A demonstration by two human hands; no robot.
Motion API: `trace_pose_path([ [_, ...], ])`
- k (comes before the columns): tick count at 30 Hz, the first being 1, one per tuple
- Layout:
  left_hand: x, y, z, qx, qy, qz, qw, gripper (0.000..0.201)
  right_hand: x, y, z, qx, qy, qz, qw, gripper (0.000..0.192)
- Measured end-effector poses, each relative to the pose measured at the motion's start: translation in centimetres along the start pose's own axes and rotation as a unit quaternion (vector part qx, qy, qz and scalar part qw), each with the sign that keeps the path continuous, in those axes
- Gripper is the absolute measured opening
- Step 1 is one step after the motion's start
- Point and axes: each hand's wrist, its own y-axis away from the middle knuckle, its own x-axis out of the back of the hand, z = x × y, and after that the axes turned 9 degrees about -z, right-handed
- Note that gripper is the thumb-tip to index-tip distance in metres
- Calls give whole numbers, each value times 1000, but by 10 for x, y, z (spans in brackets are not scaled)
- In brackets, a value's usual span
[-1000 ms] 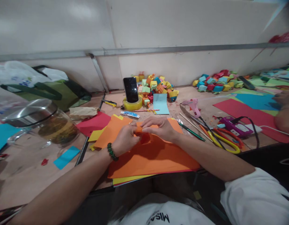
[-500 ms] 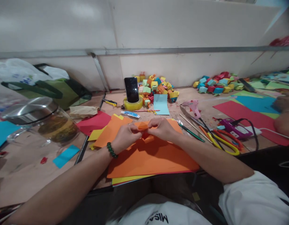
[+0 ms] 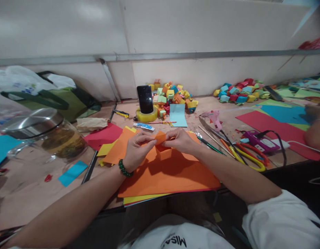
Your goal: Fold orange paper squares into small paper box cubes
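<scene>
Glassware comes first at nine o'clock: a lidded glass jar (image 3: 45, 138) lies on the wooden table (image 3: 25, 197), with a green bag (image 3: 63, 100) behind it at ten o'clock and a blue paper strip (image 3: 73, 173) in front of it. Toward the centre, the left hand (image 3: 136, 151), a green bead bracelet (image 3: 123, 168) on its wrist, pinches the left end of a folded orange paper piece (image 3: 160, 143) between thumb and fingertips. The right hand (image 3: 181, 141) pinches the right end of the same piece, fingers closed on it. The piece is held just above a stack of orange sheets (image 3: 172, 174) at six o'clock. Straight ahead at twelve o'clock a dark phone (image 3: 144, 99) stands upright in a yellow tape roll (image 3: 147, 116), beside a heap of coloured paper cubes (image 3: 172, 97). At two o'clock lie a pink glue gun (image 3: 214, 117) and yellow-handled scissors (image 3: 249, 159). At three o'clock another person's arm (image 3: 314, 133) rests on a red sheet (image 3: 269, 124).
</scene>
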Motion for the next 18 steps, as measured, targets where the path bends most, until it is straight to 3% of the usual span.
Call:
trace_pose_path([
  [3,2,0,2,-1,11,11,1000,21,2,-1,3,-13,11,1,1000,15],
  [5,3,-1,0,28,29,-10,999,24,2,-3,5,-14,23,25,999,18],
  [8,3,-4,-4,128,56,-128,982,36,1,-3,7,11,31,59,998,27],
  [10,2,-5,-6,189,74,-186,961,33,-3,-3,8,31,38,68,996,27],
  [15,1,-7,-4,253,85,-152,952,24,-16,-3,15,82,48,88,992,12],
  [18,2,-6,-3,260,90,-137,951,24,-16,-3,19,106,33,83,990,13],
])
